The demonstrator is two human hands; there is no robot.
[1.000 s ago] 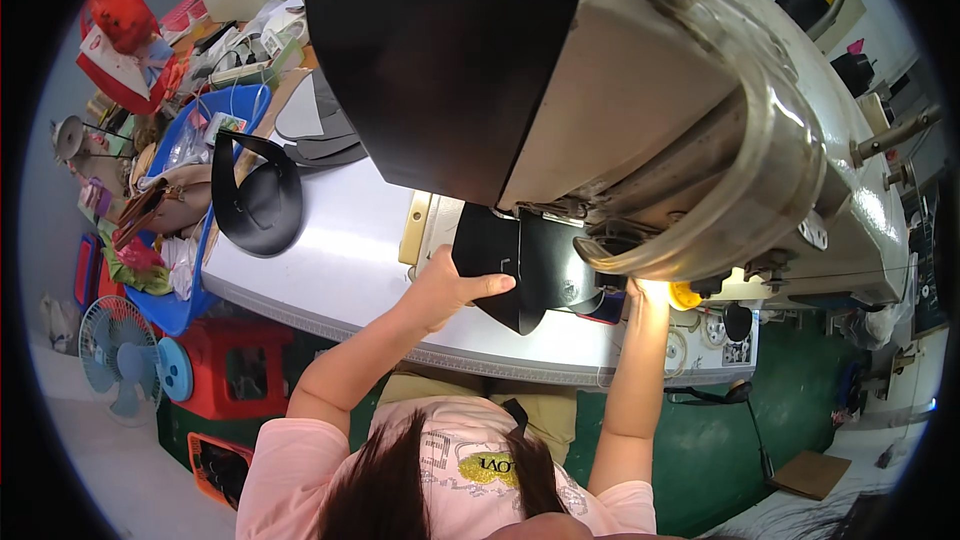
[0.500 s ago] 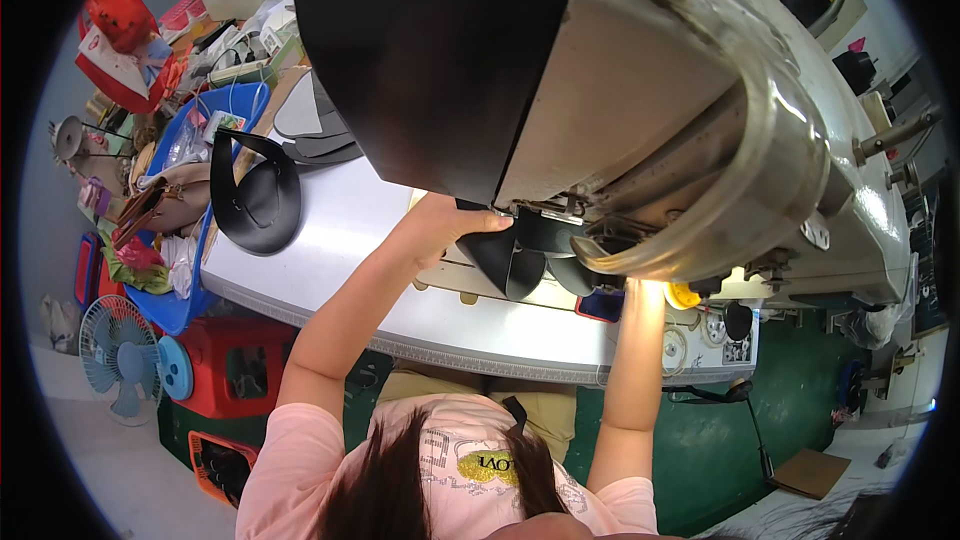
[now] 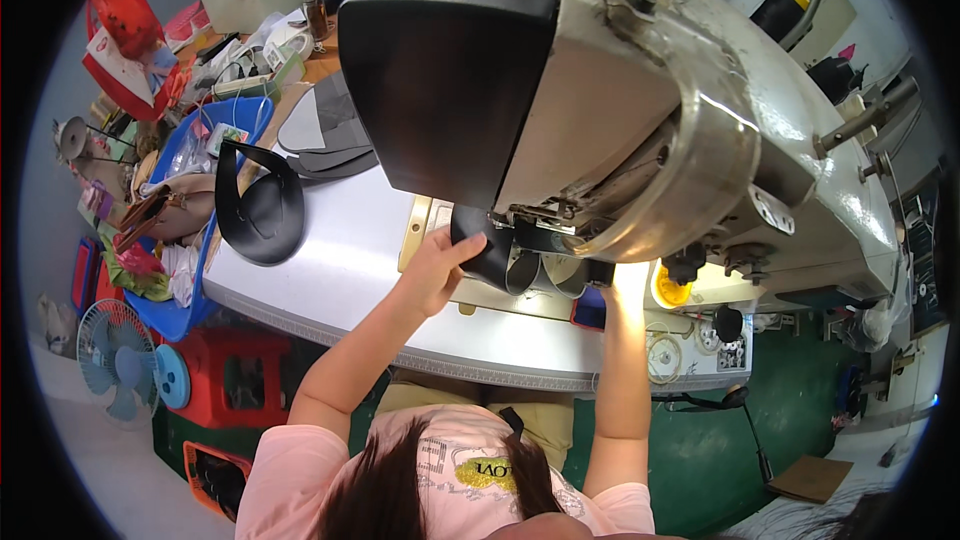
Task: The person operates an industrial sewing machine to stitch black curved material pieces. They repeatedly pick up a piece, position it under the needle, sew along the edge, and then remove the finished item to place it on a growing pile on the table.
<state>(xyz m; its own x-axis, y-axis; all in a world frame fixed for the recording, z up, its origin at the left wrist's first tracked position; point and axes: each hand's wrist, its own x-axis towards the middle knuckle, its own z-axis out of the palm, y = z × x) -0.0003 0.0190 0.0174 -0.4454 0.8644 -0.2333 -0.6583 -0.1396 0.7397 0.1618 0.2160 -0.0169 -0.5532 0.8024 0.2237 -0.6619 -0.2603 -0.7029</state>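
A sewing machine's head [image 3: 620, 110] with a black end cover looms over a white work table. Beneath it hangs a curved black strip of smooth, leather-like material [image 3: 490, 258], its lower part bent into loops with a greyish inner side. My left hand [image 3: 438, 265] pinches the strip's left part, thumb on top, just left of the needle area. My right hand [image 3: 626, 285] is beside the strip's right end, under the machine's arm in bright lamp light; its fingers are hidden. A looped black piece [image 3: 262, 210] lies at the table's left.
Flat black and grey cut pieces [image 3: 325, 130] lie behind the looped piece. A blue basket [image 3: 180, 310] full of bags and cloth stands left of the table. A yellow round part [image 3: 672, 287] and bobbins [image 3: 665, 352] are at the right. A fan [image 3: 118, 355] and red stool [image 3: 230, 370] stand at lower left.
My left hand has shifted slightly down and left, its thumb now lying on the black strip. The strip shows more of its left part, and the view has shifted a little.
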